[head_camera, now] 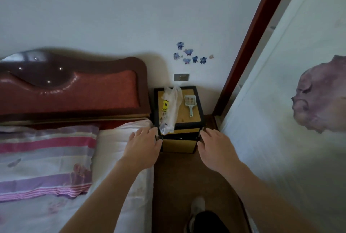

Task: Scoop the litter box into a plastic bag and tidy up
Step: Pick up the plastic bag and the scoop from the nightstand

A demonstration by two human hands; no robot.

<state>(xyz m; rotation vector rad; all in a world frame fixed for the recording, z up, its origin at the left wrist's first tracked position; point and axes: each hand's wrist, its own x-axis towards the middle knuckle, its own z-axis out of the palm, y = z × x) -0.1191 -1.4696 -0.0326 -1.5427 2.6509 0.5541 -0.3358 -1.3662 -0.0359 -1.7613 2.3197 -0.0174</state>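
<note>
A clear plastic bag point(170, 109) with a yellow print lies on the left half of a small black-and-yellow nightstand point(189, 120). A pale litter scoop point(190, 104) lies on the right half, handle toward me. My left hand point(143, 144) reaches toward the nightstand's front left corner with fingers extended, just below the bag's near end. My right hand point(213, 146) is held out at the front right corner, fingers relaxed. Neither hand holds anything. No litter box is in view.
A bed point(116, 157) with a striped pillow point(45, 159) and red headboard point(71, 90) fills the left. A pale sliding door point(280, 120) with a red-brown frame point(249, 49) closes the right. Between them runs a narrow strip of brown floor point(177, 176), with my shoe point(196, 208) on it.
</note>
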